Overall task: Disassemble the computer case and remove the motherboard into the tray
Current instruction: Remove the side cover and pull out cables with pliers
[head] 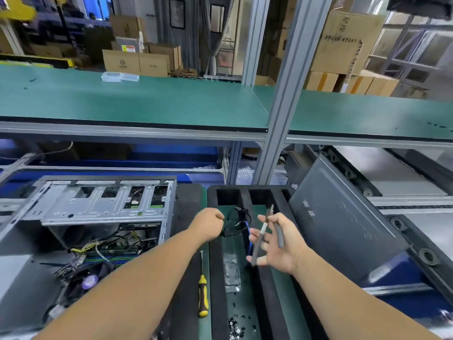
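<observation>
A bundle of black cables (236, 223) is gripped in the closed fingers (218, 217) of the left hand (208, 223), above the far end of the black foam tray (213, 266). Grey-handled pliers (264, 238) are held in the loosely curled right hand (279, 244). The opened computer case (98, 217), motherboard inside, lies left of both hands. A yellow-handled screwdriver (203, 294) rests on the bench between case and tray.
</observation>
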